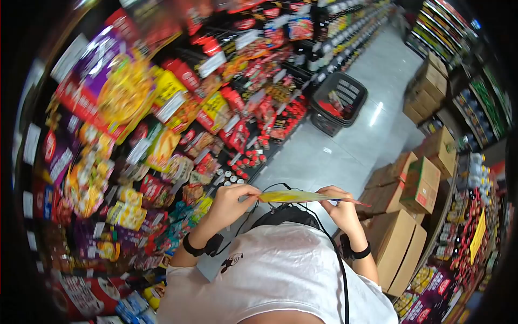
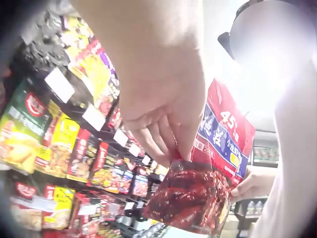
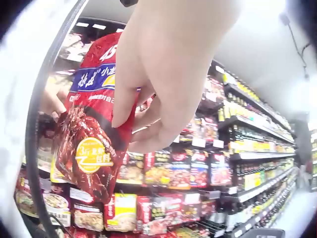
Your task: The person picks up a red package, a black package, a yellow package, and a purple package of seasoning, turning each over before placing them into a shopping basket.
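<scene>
A flat red seasoning packet (image 1: 294,196) printed with a crayfish picture is held level in front of my chest, edge-on in the head view. My left hand (image 1: 233,201) pinches its left edge; in the left wrist view the fingers (image 2: 171,136) grip the packet (image 2: 208,168) from above. My right hand (image 1: 337,208) pinches the opposite edge; in the right wrist view its thumb and fingers (image 3: 148,109) close on the side of the packet (image 3: 91,134). Both wrists carry black bands.
Shelves of colourful sauce packets (image 1: 162,124) with white price tags fill the left. A black shopping basket (image 1: 339,102) sits on the pale aisle floor ahead. Stacked cardboard boxes (image 1: 404,216) stand at the right, before more shelves (image 1: 475,108).
</scene>
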`<state>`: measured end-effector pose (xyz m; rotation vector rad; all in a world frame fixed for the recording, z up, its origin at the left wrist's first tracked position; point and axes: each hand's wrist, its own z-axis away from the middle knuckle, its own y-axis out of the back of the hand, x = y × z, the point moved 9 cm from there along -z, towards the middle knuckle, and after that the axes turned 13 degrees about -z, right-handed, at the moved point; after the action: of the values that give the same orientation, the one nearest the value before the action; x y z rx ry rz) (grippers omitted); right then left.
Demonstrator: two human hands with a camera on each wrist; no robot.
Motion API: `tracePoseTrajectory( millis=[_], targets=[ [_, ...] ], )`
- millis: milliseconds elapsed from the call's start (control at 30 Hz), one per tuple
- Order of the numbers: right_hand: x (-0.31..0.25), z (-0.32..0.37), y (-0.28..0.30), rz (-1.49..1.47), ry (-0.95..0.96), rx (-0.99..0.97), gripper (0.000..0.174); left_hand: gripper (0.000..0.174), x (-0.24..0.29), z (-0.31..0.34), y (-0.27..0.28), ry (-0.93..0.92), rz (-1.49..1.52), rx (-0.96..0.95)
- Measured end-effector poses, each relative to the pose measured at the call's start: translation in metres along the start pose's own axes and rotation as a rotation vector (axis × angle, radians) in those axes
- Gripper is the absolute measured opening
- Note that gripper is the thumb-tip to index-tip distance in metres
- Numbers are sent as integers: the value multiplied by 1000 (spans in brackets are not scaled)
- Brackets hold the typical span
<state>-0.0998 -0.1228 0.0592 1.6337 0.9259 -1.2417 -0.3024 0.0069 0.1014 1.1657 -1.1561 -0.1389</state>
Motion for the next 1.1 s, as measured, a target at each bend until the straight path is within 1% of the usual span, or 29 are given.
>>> tracePoseTrajectory(
  millis=[100,167,200,233,300,367,400,500,533,633,667,700,767,833,900,967,1000,1100],
  targets=[
    [25,7,42,-7,-86,182,11,9,22,-57,-26,-210,-19,-14],
    [36,5,64,7,-123,261,10,8,32,-93,-38,-246,-5,-69],
    [42,2,73,21,-104,291,11,9,36,-111,-44,-271,-7,-79],
    [52,-2,83,9,-149,318,11,9,40,-128,-49,-295,-9,-86],
    [69,-15,101,-15,-233,376,11,10,38,-164,-63,-276,28,-129],
    [78,-38,120,-1,-265,392,11,10,33,-204,-76,-272,74,-159],
    [84,-52,130,-5,-283,403,11,9,37,-225,-78,-310,22,-178],
    [102,-102,158,17,-299,438,12,9,26,-297,-91,-334,95,-145],
    [105,-122,169,34,-298,445,13,8,25,-323,-91,-318,75,-152],
    [99,-191,202,38,-263,442,16,8,20,-399,-90,-283,78,-135],
    [110,-209,214,70,-276,422,18,9,22,-424,-89,-293,94,-124],
    [113,-228,228,103,-212,437,18,11,11,-451,-101,-227,142,-147],
    [120,-262,252,153,-108,459,19,12,8,-501,-116,-181,14,-231],
    [151,-291,278,68,-121,450,20,14,-3,-548,-144,-203,133,-227],
    [193,-311,306,-140,-419,511,22,16,-10,-593,-175,-202,261,-286],
    [247,-339,330,-336,-388,540,23,16,-37,-638,-225,-173,309,-385],
    [269,-355,342,-353,-419,538,21,14,-48,-658,-250,-153,406,-438],
    [368,-393,368,-467,-528,461,21,12,-100,-708,-325,-23,365,-495]
  ],
)
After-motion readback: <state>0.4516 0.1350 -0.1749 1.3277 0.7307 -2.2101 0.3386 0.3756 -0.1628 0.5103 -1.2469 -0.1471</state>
